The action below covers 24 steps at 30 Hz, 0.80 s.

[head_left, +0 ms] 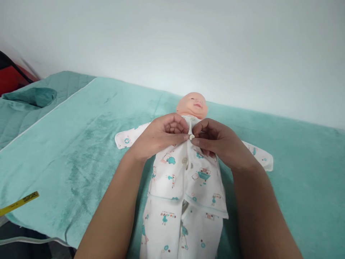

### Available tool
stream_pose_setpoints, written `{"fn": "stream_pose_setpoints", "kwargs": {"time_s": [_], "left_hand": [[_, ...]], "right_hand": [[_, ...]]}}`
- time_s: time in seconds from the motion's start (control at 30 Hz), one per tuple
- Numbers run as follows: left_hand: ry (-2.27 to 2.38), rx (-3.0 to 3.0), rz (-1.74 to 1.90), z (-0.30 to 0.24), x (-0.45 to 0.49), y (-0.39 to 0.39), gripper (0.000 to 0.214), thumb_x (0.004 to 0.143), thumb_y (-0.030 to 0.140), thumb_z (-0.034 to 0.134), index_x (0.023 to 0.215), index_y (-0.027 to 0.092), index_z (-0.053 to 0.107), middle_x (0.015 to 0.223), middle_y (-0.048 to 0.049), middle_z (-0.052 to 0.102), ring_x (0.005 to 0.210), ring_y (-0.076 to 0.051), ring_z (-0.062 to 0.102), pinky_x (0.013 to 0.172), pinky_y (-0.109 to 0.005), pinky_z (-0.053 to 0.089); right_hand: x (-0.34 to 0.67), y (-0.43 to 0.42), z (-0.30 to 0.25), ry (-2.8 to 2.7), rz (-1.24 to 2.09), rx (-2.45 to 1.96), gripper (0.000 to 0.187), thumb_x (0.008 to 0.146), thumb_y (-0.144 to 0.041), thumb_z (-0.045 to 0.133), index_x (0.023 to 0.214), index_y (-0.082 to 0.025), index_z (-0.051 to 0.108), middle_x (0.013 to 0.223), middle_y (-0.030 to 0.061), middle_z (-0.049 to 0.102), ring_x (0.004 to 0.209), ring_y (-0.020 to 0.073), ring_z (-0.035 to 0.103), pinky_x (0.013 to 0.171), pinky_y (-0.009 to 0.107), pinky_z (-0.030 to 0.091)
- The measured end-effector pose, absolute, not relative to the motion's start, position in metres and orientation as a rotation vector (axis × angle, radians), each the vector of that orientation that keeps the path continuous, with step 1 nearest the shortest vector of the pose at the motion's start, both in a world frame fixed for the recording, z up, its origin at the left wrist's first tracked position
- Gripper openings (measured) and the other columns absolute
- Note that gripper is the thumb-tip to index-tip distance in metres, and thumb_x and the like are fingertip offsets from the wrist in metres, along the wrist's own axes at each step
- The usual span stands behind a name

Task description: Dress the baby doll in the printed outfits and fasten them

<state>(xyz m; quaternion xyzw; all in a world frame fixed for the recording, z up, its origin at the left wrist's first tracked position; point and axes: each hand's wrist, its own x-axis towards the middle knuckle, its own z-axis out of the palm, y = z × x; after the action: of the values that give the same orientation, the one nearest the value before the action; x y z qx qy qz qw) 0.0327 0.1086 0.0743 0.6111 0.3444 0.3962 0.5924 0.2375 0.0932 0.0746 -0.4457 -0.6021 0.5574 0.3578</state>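
A baby doll (192,104) lies on its back, dressed in a white printed jacket (172,180) and matching trousers (161,233). Over its chest, my left hand (164,135) pinches the jacket's front edge beside a small pale button (191,137). From the other side my right hand (215,140) grips the cloth edge at the same button, thumb against it. Whether the button is through its hole I cannot tell. Lower on the front, a second button (184,161) lies outside the hands. The jacket's sleeves spread out to both sides, and its lower front hangs apart.
A green plush cover (81,162) lies under the doll, with a white wall (172,43) behind. At the left are a folded quilted cloth (29,97), a red and black object (12,73), a yellow strip (18,204) and a pale cable (32,240).
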Motion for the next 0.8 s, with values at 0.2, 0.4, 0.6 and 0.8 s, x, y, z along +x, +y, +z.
{"fn": "stream_pose_setpoints", "kwargs": {"time_s": [0.2,0.4,0.6,0.8], "left_hand": [[0.769,1.560,0.613,0.086,0.013,0.106,0.016,0.077,0.031,0.075,0.084,0.018,0.068,0.074,-0.0003,0.064,0.066,-0.011,0.056,0.059,-0.023,0.044],[0.698,1.761,0.262,0.094,0.004,0.104,0.012,0.079,0.030,0.071,0.088,0.022,0.073,0.077,0.0012,0.068,0.067,-0.011,0.059,0.060,-0.021,0.046],[0.796,1.826,0.208,0.099,0.011,0.100,0.021,0.077,0.039,0.071,0.091,0.023,0.073,0.075,0.0029,0.064,0.066,-0.011,0.057,0.055,-0.020,0.042],[0.807,1.890,0.198,0.100,0.012,0.096,0.024,0.077,0.044,0.070,0.089,0.023,0.073,0.077,0.0025,0.065,0.065,-0.010,0.055,0.055,-0.021,0.039]], "right_hand": [[0.234,0.075,0.102,-1.888,1.302,-1.385,0.035,0.086,-0.049,0.066,0.069,-0.021,0.056,0.059,-0.0028,0.053,0.051,0.0095,0.046,0.045,0.025,0.033],[0.221,0.048,0.113,-2.273,1.005,-1.699,0.048,0.080,-0.058,0.069,0.056,-0.021,0.049,0.050,-0.0019,0.046,0.042,0.0083,0.033,0.037,0.028,0.019],[0.219,0.043,0.115,-2.406,0.877,-1.819,0.038,0.088,-0.040,0.057,0.059,-0.021,0.042,0.052,-0.0021,0.045,0.046,0.0094,0.032,0.039,0.027,0.019],[0.235,0.034,0.119,-2.282,1.155,-1.672,0.028,0.092,-0.036,0.051,0.069,-0.021,0.045,0.062,-0.0039,0.045,0.056,0.0098,0.037,0.046,0.023,0.030]]}}
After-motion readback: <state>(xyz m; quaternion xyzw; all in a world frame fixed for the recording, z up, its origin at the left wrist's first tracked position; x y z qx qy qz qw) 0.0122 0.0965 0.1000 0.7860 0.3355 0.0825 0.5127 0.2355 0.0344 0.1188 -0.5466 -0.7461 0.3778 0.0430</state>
